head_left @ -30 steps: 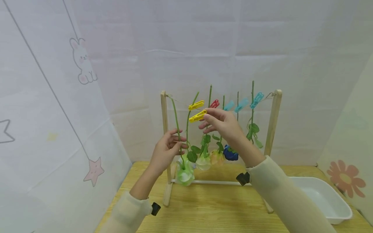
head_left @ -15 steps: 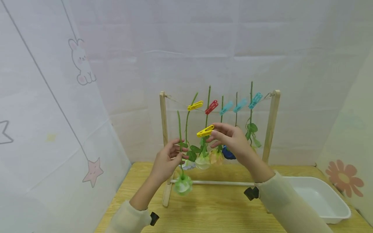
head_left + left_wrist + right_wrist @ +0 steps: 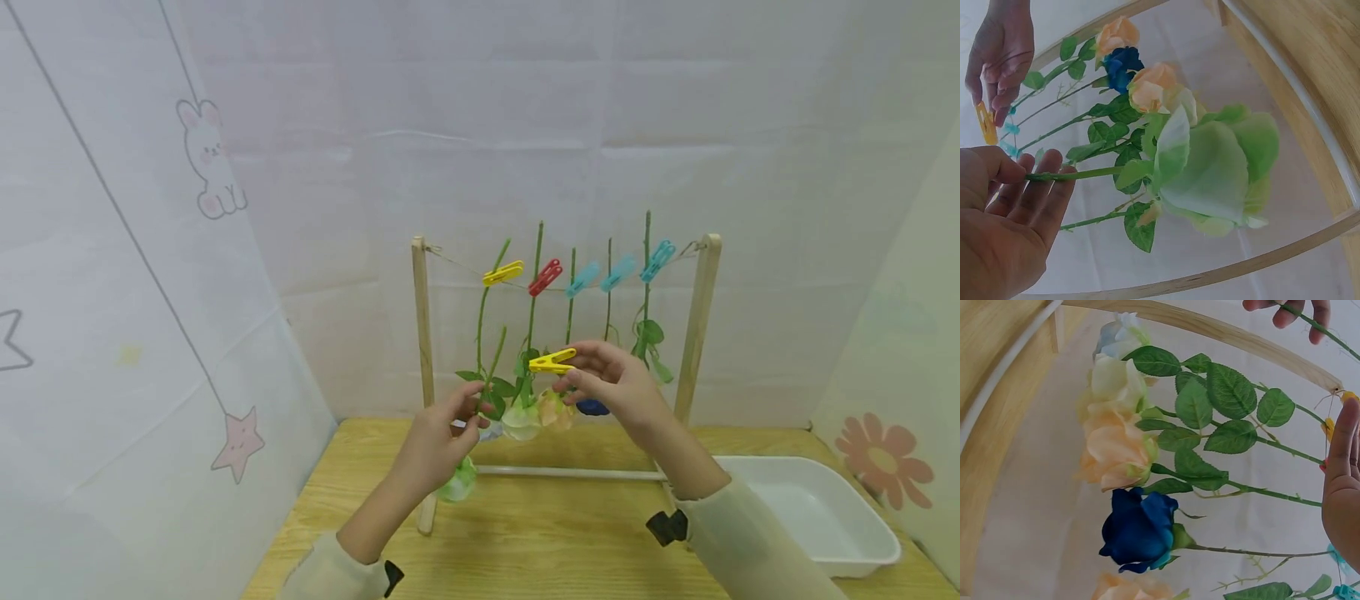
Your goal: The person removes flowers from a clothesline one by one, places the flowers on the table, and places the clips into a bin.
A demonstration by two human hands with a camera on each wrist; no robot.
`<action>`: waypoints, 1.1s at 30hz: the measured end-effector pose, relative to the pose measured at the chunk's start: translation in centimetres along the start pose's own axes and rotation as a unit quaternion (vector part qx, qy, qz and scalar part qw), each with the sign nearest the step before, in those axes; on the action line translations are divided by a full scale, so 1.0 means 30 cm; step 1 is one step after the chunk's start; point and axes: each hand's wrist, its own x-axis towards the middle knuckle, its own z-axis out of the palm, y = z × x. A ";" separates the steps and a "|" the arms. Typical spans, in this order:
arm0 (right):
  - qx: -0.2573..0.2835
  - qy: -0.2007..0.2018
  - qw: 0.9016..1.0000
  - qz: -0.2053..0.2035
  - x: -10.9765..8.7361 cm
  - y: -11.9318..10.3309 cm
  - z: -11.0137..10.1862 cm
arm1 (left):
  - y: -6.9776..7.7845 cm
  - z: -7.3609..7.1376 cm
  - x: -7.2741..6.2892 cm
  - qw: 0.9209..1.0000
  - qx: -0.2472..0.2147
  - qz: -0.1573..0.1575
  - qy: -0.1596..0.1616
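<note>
My left hand (image 3: pixel 442 433) pinches the stem of a pale green artificial rose (image 3: pixel 1210 169) between thumb and fingers. Its bloom hangs downward, in front of the rack's left leg, and the stem's top end stands free of the line. My right hand (image 3: pixel 615 387) holds a yellow clothespin (image 3: pixel 552 361) by its handle end, to the right of the left hand and below the line. On the string (image 3: pixel 457 260) more roses hang upside down from clothespins: yellow (image 3: pixel 503 272), red (image 3: pixel 545 277) and several blue. Among these blooms are a dark blue rose (image 3: pixel 1138 531) and a peach rose (image 3: pixel 1116 450).
A wooden rack (image 3: pixel 699 325) with a white lower bar (image 3: pixel 562 472) carries the string. To its right on the wooden table (image 3: pixel 540 533) stands a white plastic basin (image 3: pixel 810 500). A printed cloth (image 3: pixel 480 108) hangs behind.
Both hands have come down from the line. The green rose's stem has moved off the left end of the string and now tilts right; the yellow clothespin has moved down and right.
</note>
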 end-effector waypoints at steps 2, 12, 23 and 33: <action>0.004 0.000 1.000 0.000 -0.015 0.010 -0.009 | 0.002 0.006 -0.006 1.000 0.015 0.007 -0.006; 0.004 0.009 1.000 -0.011 -0.083 0.068 -0.057 | -0.008 0.038 -0.028 0.995 0.088 0.048 -0.016; -0.028 0.018 0.999 -0.017 -0.174 0.133 -0.126 | -0.028 0.098 -0.053 0.959 0.208 0.190 0.023; -0.022 0.008 0.999 -0.027 -0.222 0.169 -0.179 | -0.042 0.137 -0.090 0.925 0.307 0.222 0.023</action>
